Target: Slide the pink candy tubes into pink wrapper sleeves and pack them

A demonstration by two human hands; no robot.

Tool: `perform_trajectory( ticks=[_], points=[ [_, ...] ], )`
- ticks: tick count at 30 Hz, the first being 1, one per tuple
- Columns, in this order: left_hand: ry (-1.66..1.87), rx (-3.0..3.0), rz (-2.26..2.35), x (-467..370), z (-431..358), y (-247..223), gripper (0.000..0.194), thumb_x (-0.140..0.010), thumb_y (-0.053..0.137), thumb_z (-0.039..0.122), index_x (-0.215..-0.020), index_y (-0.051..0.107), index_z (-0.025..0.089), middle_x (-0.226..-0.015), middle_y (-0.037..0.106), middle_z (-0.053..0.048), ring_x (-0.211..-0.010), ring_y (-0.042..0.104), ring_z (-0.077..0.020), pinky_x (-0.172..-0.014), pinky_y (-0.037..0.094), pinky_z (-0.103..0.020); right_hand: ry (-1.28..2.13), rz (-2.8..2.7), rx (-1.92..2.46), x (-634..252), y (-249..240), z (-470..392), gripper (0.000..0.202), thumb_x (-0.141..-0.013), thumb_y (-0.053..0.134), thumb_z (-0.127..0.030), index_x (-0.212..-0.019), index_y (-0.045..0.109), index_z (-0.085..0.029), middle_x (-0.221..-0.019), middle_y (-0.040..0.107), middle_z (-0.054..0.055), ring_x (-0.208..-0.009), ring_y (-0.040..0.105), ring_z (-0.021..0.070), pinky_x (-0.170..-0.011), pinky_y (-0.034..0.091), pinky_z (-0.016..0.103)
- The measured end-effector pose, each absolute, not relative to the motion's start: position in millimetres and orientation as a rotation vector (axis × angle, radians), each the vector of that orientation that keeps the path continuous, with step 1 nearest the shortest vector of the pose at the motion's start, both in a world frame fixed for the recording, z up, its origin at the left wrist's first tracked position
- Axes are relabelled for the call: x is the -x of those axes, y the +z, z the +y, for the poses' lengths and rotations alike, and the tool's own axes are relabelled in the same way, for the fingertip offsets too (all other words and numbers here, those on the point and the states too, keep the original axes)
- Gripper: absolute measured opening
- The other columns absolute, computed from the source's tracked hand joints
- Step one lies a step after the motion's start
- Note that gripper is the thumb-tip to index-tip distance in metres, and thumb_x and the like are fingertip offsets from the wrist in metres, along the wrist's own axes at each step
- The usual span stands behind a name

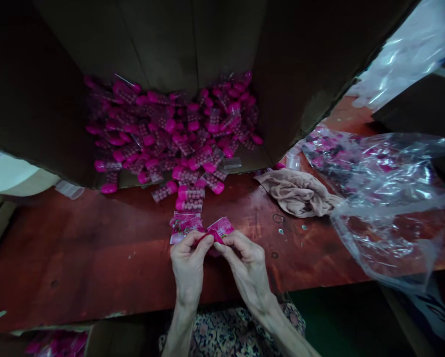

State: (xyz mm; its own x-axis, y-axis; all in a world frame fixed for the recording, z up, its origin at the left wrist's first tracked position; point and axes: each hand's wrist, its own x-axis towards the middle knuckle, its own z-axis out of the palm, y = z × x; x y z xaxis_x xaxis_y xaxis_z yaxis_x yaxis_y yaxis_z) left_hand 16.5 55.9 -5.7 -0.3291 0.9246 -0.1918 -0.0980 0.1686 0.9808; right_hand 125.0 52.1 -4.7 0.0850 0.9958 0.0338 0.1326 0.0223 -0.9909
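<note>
Near the table's front edge, my left hand and my right hand are close together, both pinching a small dark pink piece between thumbs and fingers. Its exact shape is partly hidden by the fingertips. Just beyond the hands, pink printed packets lie on the table, and another printed packet shows behind the pinched piece. Past these, clear tubes of beads with pink caps lie in a short row that leads back to a large pile in the cardboard box.
The open cardboard box stands on the red table. To the right are a crumpled cloth and a clear plastic bag with pink items. A clear empty tube lies at left; pink items sit below the table's edge.
</note>
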Motion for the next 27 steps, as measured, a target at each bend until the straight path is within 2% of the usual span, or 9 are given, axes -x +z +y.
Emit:
perform_trajectory(
  ticks=[6,11,14,17,19,22,27],
  points=[
    [1.343,-0.796,1.480,-15.1,55.1,-11.7,0.014,-0.066,0.070,0.026,-0.056,0.068,0.016,-0.049,0.059,0.002,-0.047,0.051,-0.0104,-0.048,0.044,-0.021,1.063,-1.310,1.324,-121.7,-5.2,48.7,0.021,-0.083,0.057,-0.023,-0.063,0.059,-0.018,-0.062,0.053,-0.002,-0.057,0.050,0.0116,-0.054,0.040,0.022],
    [1.416,-0.657,1.449,-15.3,55.0,-17.5,0.013,-0.061,0.075,0.025,-0.057,0.068,0.015,-0.050,0.059,0.003,-0.050,0.050,-0.0096,-0.053,0.044,-0.021,1.116,-1.306,1.328,-121.3,-5.5,48.6,0.027,-0.086,0.053,-0.028,-0.061,0.060,-0.017,-0.058,0.051,-0.002,-0.055,0.048,0.0114,-0.051,0.038,0.022],
    [1.447,-0.578,1.392,-13.3,56.2,-13.8,0.009,-0.061,0.075,0.023,-0.064,0.071,0.016,-0.059,0.065,0.001,-0.057,0.056,-0.0106,-0.060,0.046,-0.021,1.179,-1.283,1.307,-122.8,-3.2,50.5,0.023,-0.086,0.053,-0.029,-0.072,0.066,-0.017,-0.066,0.058,0.000,-0.063,0.053,0.0129,-0.058,0.044,0.022],
    [1.456,-0.501,1.358,-10.9,57.5,-7.7,0.011,-0.059,0.076,0.020,-0.068,0.072,0.016,-0.061,0.066,0.002,-0.059,0.056,-0.0097,-0.062,0.046,-0.020,1.249,-1.206,1.335,-121.8,-0.4,52.9,0.013,-0.079,0.062,-0.028,-0.088,0.067,-0.019,-0.081,0.065,0.002,-0.074,0.058,0.0158,-0.066,0.047,0.025],
    [1.467,-0.442,1.330,-10.1,58.3,-4.4,0.012,-0.055,0.078,0.017,-0.065,0.071,0.017,-0.057,0.065,0.003,-0.055,0.055,-0.0080,-0.059,0.045,-0.018,1.255,-1.169,1.379,-118.6,0.8,54.4,0.011,-0.076,0.065,-0.027,-0.082,0.067,-0.018,-0.075,0.065,0.001,-0.067,0.058,0.0150,-0.061,0.046,0.024],
    [1.502,-0.319,1.259,-8.8,60.2,-1.5,0.016,-0.052,0.080,0.017,-0.064,0.070,0.016,-0.059,0.067,0.002,-0.055,0.055,-0.0071,-0.059,0.046,-0.017,1.197,-1.214,1.378,-112.9,2.8,57.2,0.017,-0.080,0.060,-0.028,-0.069,0.064,-0.017,-0.060,0.060,-0.001,-0.056,0.053,0.0125,-0.053,0.042,0.022],
    [1.442,-0.178,1.109,1.1,65.0,-1.0,0.016,-0.058,0.078,0.019,-0.071,0.070,0.014,-0.068,0.070,-0.002,-0.064,0.061,-0.0098,-0.067,0.049,-0.021,0.953,-1.612,1.359,-112.2,9.1,76.3,0.026,-0.090,0.047,-0.028,-0.073,0.065,-0.018,-0.062,0.060,-0.001,-0.056,0.054,0.0119,-0.053,0.042,0.021]
  ],
)
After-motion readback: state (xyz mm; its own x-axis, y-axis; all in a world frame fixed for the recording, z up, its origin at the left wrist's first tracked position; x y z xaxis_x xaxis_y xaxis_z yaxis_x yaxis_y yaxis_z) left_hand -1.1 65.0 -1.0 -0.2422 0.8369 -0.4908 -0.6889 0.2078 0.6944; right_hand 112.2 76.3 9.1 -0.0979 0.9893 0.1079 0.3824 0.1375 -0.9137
